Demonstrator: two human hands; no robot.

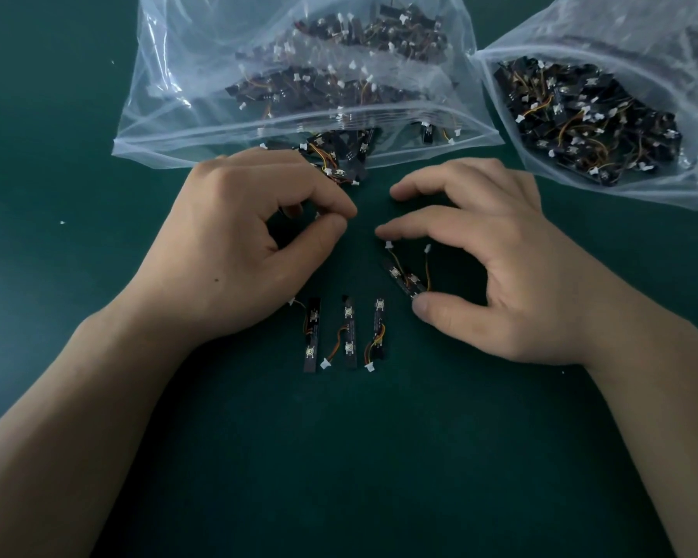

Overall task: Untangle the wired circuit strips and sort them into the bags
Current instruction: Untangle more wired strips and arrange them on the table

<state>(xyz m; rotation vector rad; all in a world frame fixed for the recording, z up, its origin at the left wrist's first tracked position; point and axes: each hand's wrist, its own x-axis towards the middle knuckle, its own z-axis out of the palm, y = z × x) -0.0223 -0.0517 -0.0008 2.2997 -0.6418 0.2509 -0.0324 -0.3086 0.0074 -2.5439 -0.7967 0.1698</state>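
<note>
1. Head view: the green table (57, 275) carries it all. Two clear bags lie at its far side.
2. The left bag (186, 74) is the bigger. Its mouth faces the person, and a small heap (339, 155) of strips spills out of it. The right bag (621, 42) holds a dense clump of strips.
3. The left hand (234, 251) sits just beside that heap with its thumb and forefinger pressed together. A dark scrap shows behind them, but I cannot tell whether it holds a strip.
4. The right hand (512, 275) arches over the tangled pair (403, 279). Its forefinger is at the far end and its thumb touches the near end, so the pair lies held between the two tips.
5. Three sorted strips (349, 336) lie in a neat row near both wrists, apart from either hand.
6. These strips look feather-light and stiff, and their thin wires are soft and easily snagged. I'd hold them by the board edges and ease the wire loops free, not tug at the white connector (388, 245).
</note>
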